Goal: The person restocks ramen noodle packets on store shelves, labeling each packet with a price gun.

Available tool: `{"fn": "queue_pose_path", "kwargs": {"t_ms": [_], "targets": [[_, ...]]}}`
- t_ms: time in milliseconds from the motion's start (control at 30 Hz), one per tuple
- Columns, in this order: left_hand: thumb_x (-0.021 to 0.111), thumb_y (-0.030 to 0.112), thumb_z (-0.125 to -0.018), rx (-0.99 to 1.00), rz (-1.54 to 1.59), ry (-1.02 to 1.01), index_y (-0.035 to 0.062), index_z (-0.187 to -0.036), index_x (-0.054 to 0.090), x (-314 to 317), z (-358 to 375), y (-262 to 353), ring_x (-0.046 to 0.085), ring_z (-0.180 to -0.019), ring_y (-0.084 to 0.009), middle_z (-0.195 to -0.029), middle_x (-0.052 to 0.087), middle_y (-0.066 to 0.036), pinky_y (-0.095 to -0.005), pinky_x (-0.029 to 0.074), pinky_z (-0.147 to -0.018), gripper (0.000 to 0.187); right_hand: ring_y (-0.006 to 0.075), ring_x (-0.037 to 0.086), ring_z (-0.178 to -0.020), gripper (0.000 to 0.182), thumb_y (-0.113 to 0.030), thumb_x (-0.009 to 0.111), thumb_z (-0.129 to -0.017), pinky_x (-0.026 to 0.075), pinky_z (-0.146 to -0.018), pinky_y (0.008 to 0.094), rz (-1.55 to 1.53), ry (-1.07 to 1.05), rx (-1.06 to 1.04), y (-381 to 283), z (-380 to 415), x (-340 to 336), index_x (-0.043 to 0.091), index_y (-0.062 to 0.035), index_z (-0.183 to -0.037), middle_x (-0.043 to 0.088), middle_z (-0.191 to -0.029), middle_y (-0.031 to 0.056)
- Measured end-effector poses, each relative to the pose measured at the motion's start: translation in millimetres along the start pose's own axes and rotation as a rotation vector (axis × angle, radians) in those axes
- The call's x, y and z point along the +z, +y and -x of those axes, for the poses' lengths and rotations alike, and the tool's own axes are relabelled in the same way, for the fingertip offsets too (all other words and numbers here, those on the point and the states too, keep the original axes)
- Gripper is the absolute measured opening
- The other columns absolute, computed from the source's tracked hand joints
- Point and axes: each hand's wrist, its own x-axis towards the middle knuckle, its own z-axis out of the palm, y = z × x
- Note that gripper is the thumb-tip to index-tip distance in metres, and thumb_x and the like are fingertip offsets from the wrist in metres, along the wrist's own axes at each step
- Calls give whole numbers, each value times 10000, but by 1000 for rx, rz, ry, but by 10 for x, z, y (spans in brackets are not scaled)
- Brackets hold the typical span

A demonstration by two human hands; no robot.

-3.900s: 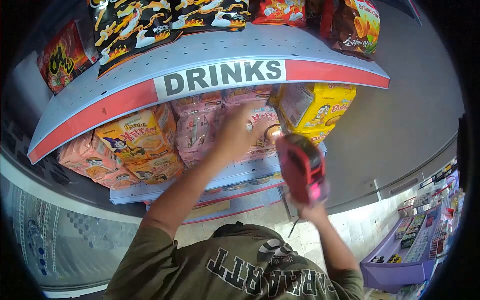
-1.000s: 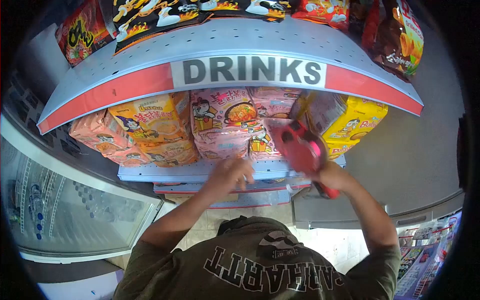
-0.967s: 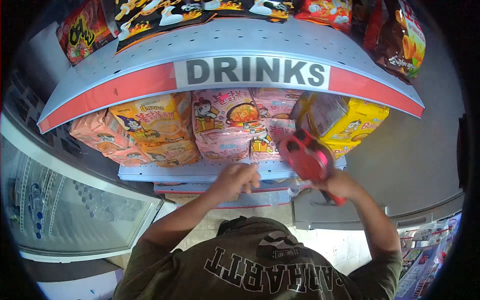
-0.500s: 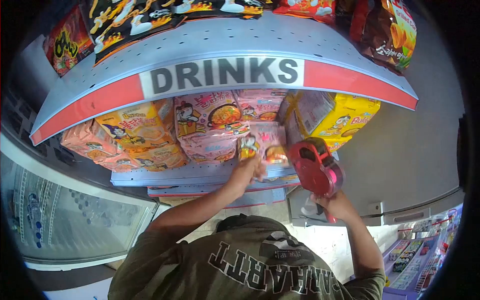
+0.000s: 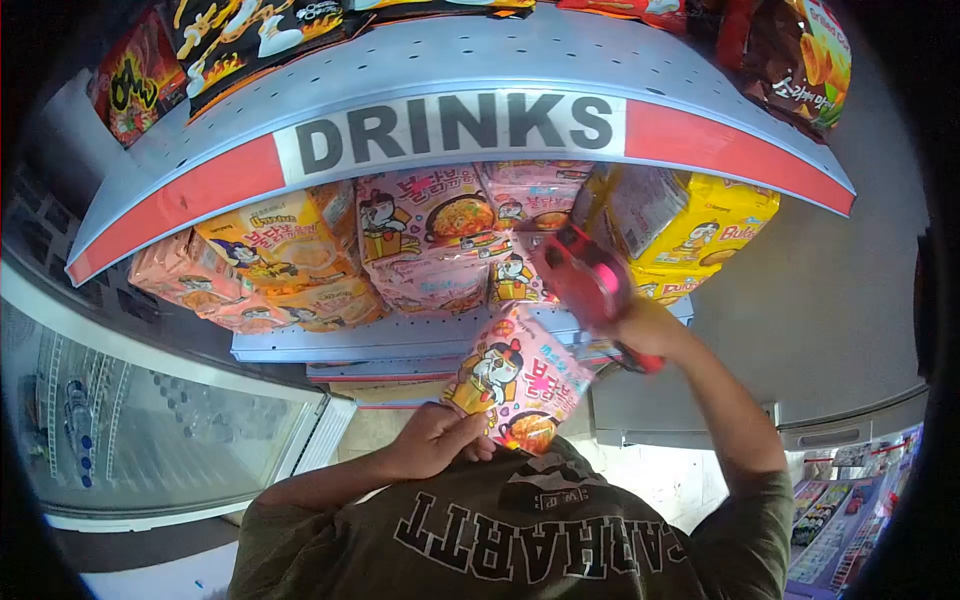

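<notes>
My left hand (image 5: 440, 440) is closed on the lower left edge of a pink noodle pack (image 5: 518, 395) printed with a cartoon chicken and a bowl of noodles. The pack is tilted, in front of my chest and off the shelf. A small bright pink mark (image 5: 540, 383) shows on its face. In my right hand (image 5: 645, 330) is a red price label gun (image 5: 590, 280) with a pink roll inside, slightly blurred. Its head is before the pink packs at the shelf's right part, and my fingers wrap its handle.
Stacked pink noodle packs (image 5: 425, 220), orange packs (image 5: 275, 245) and yellow packs (image 5: 705, 235) fill the shelf under the "DRINKS" sign (image 5: 455, 130). Snack bags (image 5: 255, 50) lie on the shelf above. A glass-door fridge (image 5: 160, 420) stands left, a grey cabinet (image 5: 790, 310) right.
My left hand has drawn the pink pack off the shelf towards my chest. My right hand has moved up and left with the label gun, which has turned.
</notes>
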Motion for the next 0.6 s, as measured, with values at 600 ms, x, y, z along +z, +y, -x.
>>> {"fn": "queue_pose_path", "kwargs": {"t_ms": [600], "targets": [[415,426,-968,356,457,704,34,-952,606,-265,-688,1133,535,-575,-94,-764,650,-74,-225,389,-512,436,205,576,-1039,511,-229,753,-783,441,-905,355,-769,90,8,1186,1340,845,550,-43,-1214,634,-1129,97]]}}
